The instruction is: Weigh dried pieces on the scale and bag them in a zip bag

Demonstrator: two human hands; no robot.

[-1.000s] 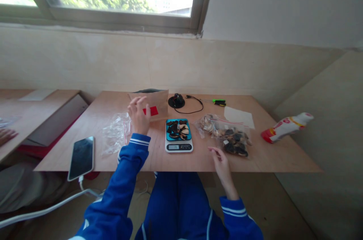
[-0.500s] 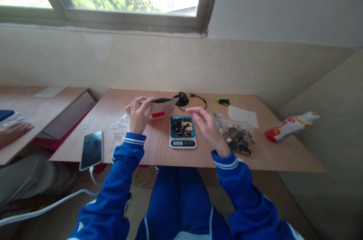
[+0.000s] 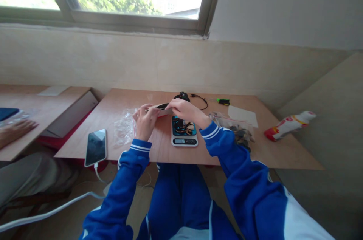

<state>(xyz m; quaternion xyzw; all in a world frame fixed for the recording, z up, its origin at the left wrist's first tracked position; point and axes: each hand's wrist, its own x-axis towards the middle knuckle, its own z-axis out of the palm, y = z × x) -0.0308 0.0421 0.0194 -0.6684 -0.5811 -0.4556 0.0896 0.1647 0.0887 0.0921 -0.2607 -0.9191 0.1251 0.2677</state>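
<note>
My left hand (image 3: 144,121) and my right hand (image 3: 185,110) meet over a brown kraft paper bag (image 3: 161,109), which is tilted nearly flat with its dark opening showing. Both hands grip it, and they hide most of it, including its red label. Just below my right wrist stands a digital kitchen scale (image 3: 184,141) with a blue tray holding dark and pale pieces. A clear zip bag with dark pieces (image 3: 241,133) lies to the right, partly hidden by my right sleeve. An empty clear zip bag (image 3: 124,128) lies beside my left hand.
A smartphone (image 3: 95,147) with a white cable lies near the wooden table's front edge (image 3: 170,158). Along the back are a black cabled device (image 3: 182,97) and a green-and-black tool (image 3: 223,101). A white sheet (image 3: 242,116) and a white-and-red bottle (image 3: 287,126) lie right. A co-worker's hand (image 3: 14,132) rests at left.
My right hand has moved left from above the scale onto the paper bag. The bag has tipped flatter between both hands, and my right sleeve now covers part of the zip bag.
</note>
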